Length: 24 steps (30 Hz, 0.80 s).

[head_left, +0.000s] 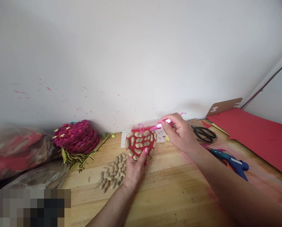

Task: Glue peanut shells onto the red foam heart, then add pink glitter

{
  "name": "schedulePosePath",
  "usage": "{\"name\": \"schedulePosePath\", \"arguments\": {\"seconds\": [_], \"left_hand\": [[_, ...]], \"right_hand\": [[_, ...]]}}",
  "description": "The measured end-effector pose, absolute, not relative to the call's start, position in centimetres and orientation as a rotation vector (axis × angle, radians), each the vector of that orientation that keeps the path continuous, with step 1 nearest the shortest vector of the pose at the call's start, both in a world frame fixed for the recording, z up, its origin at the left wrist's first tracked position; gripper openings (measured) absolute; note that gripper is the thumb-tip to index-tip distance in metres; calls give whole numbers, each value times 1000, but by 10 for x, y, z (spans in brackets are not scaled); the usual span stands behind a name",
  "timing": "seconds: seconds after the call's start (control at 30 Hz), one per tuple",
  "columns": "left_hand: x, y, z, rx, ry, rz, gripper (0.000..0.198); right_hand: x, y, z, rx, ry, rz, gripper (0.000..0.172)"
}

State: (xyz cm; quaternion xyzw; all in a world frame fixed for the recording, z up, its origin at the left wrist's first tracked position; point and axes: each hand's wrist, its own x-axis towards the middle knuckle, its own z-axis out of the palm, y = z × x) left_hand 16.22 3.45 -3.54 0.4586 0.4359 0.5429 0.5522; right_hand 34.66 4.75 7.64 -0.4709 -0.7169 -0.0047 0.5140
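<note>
Many peanuts (113,173), wooden tabletop (171,189), flecked wall (131,63)

- Hands: two, a left hand (135,170) and a right hand (180,134).
- Marker (158,126): one.
- Red disc (142,148): one, bearing more than a dozen peanuts (139,145).
- Loose peanuts (114,173): about two dozen, overlapping, so no exact count.
- Magenta discs (84,138): one stack of several; the layers cannot be told apart surely.
- Yellow stars (63,135) on the stack: at least four.
- Scissors (204,133): one pair.
- Blue glue gun (234,162): one.
- Brown board (222,107): one.
- Plastic bags: at least one (24,148).
</note>
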Motion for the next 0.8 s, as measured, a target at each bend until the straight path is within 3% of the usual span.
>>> {"name": "schedulePosePath", "arguments": {"seconds": [0.8], "left_hand": [[168,32,-22,878,967,1334,49]], "right_hand": [[354,53,72,-1140,-1653,45,16]]}}
